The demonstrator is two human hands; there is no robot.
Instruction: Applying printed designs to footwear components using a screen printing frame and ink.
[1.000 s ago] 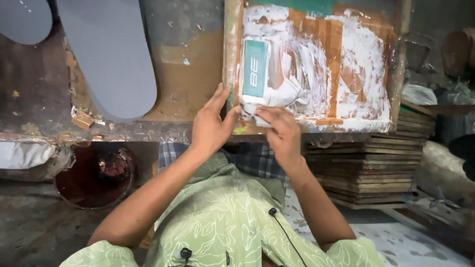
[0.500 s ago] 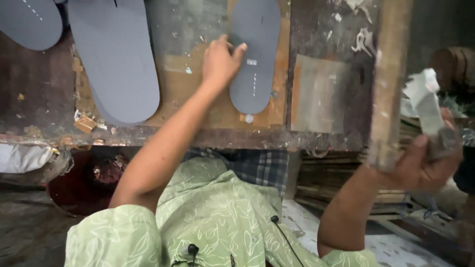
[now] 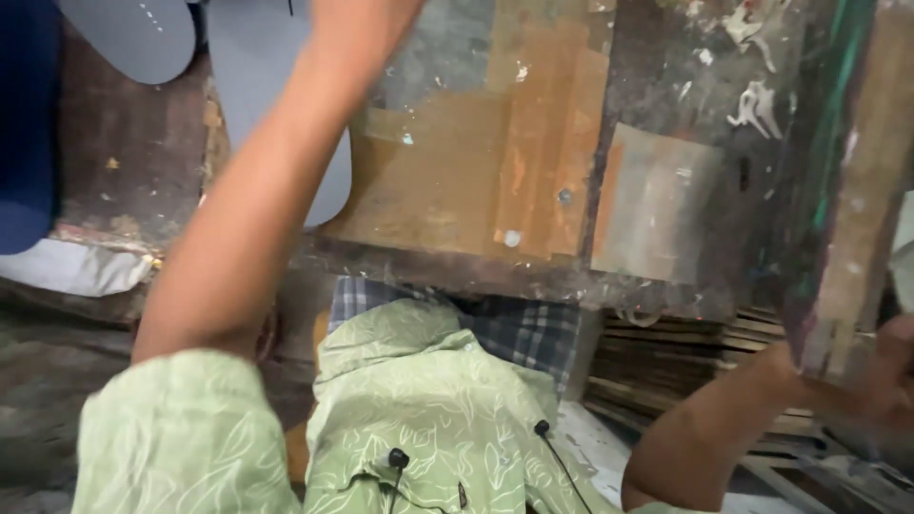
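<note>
At the right edge of the bench [image 3: 533,124], a paint-smeared wooden frame [image 3: 847,181] stands lifted on edge, the right hand [image 3: 890,376] gripping its lower corner. So the frame is up off the bench, and the patched brown spot under it lies bare. The left arm reaches forward past the top of view; its hand is unseen, so its grip cannot be told. Grey sole-shaped pieces [image 3: 276,105] lie beyond on the left.
</note>
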